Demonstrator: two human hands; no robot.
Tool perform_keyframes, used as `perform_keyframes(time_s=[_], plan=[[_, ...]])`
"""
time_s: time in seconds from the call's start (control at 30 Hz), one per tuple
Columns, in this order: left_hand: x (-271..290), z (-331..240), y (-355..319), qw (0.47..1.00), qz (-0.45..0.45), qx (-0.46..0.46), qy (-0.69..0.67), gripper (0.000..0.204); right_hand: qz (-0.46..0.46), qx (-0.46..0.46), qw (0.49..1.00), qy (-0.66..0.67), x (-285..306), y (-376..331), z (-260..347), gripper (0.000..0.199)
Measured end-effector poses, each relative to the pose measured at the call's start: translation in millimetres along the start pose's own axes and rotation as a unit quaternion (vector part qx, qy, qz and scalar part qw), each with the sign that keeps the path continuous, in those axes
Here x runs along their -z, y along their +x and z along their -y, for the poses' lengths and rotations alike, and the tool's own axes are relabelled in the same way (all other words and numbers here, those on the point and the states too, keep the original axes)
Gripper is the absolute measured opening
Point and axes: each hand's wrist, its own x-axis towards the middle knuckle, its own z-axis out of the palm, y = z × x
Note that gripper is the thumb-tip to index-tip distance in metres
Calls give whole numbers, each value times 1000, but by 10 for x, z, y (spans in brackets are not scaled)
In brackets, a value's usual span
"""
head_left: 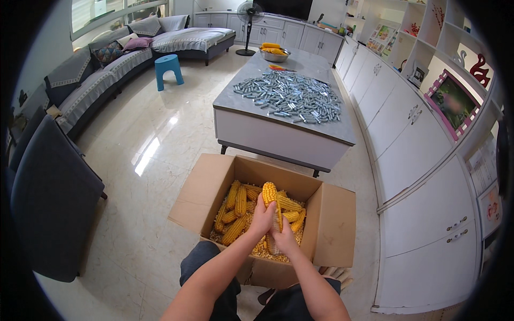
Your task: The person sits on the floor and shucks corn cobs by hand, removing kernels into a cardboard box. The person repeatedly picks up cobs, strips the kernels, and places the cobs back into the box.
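Over the open cardboard box (pixel 195 187), my left hand (pixel 262 216) is wrapped round a corn cob (pixel 269 192) held upright, its top thick with yellow kernels. Just below and to the right, my right hand (pixel 284 239) closes on the cob's lower part, where a pale, stripped strip shows. A whitish bare length (pixel 272 244) hangs beneath the hands; whether it belongs to the same cob or a second one I cannot tell. Inside the box, several yellow corn cobs (pixel 235 230) lie on a bed of loose kernels (pixel 261 249).
Beyond the box stands a grey-topped table (pixel 227 99) bearing a heap of small silvery cylinders (pixel 292 93) and a metal bowl (pixel 278 55) of corn. A dark chair (pixel 53 198) is at left, a blue stool (pixel 168 69) farther back, white cabinets (pixel 423 235) at right.
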Motion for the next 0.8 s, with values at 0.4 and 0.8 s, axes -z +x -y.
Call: perform_keyframes(time_s=[0.4, 0.8], plan=[[2, -65, 9, 992, 5, 56, -113, 42, 2, 5, 1000, 18, -23, -60, 174, 48], [-23, -314, -26, 996, -34, 79, -15, 28, -16, 49, 994, -101, -14, -66, 108, 49]])
